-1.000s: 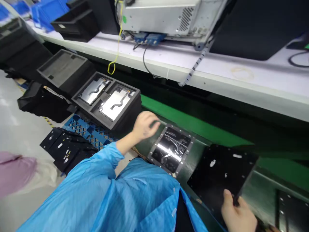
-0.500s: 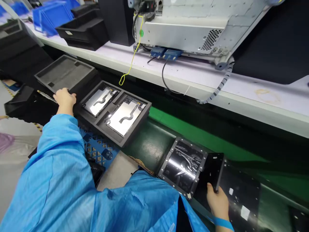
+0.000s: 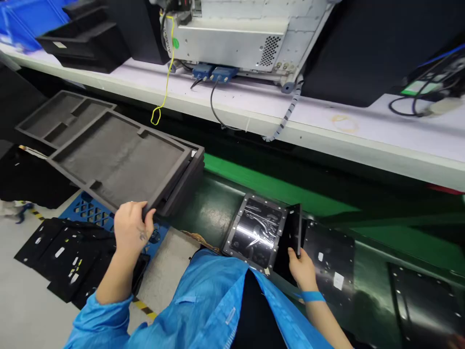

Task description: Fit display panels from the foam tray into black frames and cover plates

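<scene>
My left hand (image 3: 132,227) grips the near right corner of a grey foam tray (image 3: 123,157), which lies over a stack of similar trays and hides the panels beneath. Further right, my right hand (image 3: 303,269) holds the lower edge of a thin black panel (image 3: 295,225), tilted up on its side. Left of that panel, a dark device with a film-covered window (image 3: 257,232) and a studded frame lies on the green conveyor (image 3: 214,208).
Behind the conveyor runs a white shelf (image 3: 327,131) with a metal machine (image 3: 232,43), blue connectors and a hanging yellow cord (image 3: 169,82). More black panels (image 3: 329,257) lie at right. Black sheets (image 3: 69,252) and a blue crate (image 3: 89,208) sit at lower left.
My left hand has moved right and nearer with the foam tray, which now covers the two silver panels. My right hand still holds the black panel. The view has shifted right.
</scene>
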`<move>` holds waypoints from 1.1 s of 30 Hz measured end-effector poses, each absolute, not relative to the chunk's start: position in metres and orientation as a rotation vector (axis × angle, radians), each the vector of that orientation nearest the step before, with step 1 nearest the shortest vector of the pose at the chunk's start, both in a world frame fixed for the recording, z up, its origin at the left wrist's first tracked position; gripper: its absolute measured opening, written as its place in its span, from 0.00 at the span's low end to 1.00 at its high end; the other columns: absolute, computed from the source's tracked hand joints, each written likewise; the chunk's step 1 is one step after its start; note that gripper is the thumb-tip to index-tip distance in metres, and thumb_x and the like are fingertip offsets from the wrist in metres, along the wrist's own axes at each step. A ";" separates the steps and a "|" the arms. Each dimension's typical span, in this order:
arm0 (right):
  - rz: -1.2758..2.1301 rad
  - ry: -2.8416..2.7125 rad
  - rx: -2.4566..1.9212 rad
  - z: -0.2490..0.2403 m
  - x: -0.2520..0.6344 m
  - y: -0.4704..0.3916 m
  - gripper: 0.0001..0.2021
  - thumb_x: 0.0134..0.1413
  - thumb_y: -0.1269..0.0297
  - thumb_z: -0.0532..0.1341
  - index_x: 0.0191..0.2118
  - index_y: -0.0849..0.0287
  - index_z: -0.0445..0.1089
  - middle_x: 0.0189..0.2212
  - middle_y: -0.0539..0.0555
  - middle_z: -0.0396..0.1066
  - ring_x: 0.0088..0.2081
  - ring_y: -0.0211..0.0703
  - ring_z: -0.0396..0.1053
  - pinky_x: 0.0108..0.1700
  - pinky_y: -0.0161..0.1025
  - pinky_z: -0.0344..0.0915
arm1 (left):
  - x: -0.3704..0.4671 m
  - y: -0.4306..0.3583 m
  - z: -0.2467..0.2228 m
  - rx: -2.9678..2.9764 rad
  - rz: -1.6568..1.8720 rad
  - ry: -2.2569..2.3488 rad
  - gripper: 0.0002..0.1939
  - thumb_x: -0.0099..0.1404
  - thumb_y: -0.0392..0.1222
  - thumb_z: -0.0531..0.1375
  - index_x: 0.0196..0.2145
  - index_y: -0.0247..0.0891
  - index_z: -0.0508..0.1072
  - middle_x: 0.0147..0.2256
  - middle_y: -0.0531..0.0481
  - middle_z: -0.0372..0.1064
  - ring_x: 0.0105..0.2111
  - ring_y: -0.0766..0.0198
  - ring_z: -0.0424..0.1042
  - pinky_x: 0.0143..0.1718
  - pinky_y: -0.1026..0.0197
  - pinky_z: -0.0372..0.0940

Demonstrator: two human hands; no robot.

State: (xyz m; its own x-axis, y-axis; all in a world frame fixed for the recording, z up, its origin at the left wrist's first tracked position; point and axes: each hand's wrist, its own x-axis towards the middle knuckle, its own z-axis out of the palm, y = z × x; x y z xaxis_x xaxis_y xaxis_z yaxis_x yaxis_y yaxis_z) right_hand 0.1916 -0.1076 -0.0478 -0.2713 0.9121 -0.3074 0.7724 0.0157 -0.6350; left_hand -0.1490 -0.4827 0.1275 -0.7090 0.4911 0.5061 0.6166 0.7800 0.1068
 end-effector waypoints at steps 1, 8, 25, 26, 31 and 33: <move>1.108 -2.101 -1.746 -0.049 0.192 -0.106 0.28 0.44 0.40 0.52 0.38 0.59 0.73 0.33 0.66 0.76 0.40 0.64 0.74 0.39 0.51 0.68 | -0.141 -0.473 0.125 -0.869 -0.391 -2.500 0.13 0.72 0.50 0.55 0.40 0.38 0.72 0.35 0.40 0.69 0.39 0.47 0.69 0.42 0.48 0.63; 1.231 -2.012 -1.635 -0.063 0.194 -0.097 0.29 0.48 0.41 0.55 0.44 0.61 0.75 0.42 0.68 0.78 0.47 0.64 0.75 0.46 0.51 0.69 | -0.131 -0.416 0.109 -0.830 -0.454 -2.545 0.13 0.70 0.47 0.54 0.42 0.36 0.72 0.37 0.37 0.69 0.40 0.46 0.69 0.44 0.48 0.65; 1.261 -1.914 -1.631 -0.052 0.165 -0.119 0.20 0.60 0.53 0.53 0.48 0.62 0.70 0.44 0.68 0.77 0.50 0.62 0.74 0.51 0.50 0.68 | -0.015 -0.268 -0.030 -1.415 -1.019 -2.861 0.19 0.66 0.46 0.59 0.51 0.34 0.72 0.51 0.33 0.67 0.52 0.44 0.71 0.56 0.44 0.68; 1.250 -1.934 -1.626 -0.050 0.162 -0.121 0.19 0.61 0.55 0.53 0.48 0.62 0.70 0.43 0.67 0.77 0.49 0.62 0.74 0.51 0.49 0.68 | -0.011 -0.261 -0.039 -1.347 -1.066 -2.870 0.20 0.66 0.46 0.60 0.52 0.34 0.71 0.52 0.32 0.66 0.54 0.42 0.70 0.58 0.42 0.67; 1.219 -1.959 -1.614 -0.044 0.150 -0.124 0.17 0.63 0.60 0.53 0.52 0.62 0.69 0.44 0.67 0.77 0.50 0.62 0.74 0.52 0.50 0.68 | -0.023 -0.246 -0.037 -1.032 -1.479 -2.877 0.18 0.58 0.48 0.67 0.43 0.37 0.72 0.56 0.32 0.66 0.61 0.40 0.65 0.66 0.39 0.59; 1.232 -1.952 -1.619 -0.043 0.148 -0.123 0.17 0.64 0.59 0.53 0.52 0.62 0.69 0.45 0.67 0.77 0.50 0.63 0.74 0.52 0.50 0.68 | -0.027 -0.240 -0.024 -0.953 -1.821 -2.909 0.19 0.57 0.49 0.68 0.42 0.39 0.72 0.58 0.34 0.68 0.61 0.44 0.67 0.65 0.42 0.60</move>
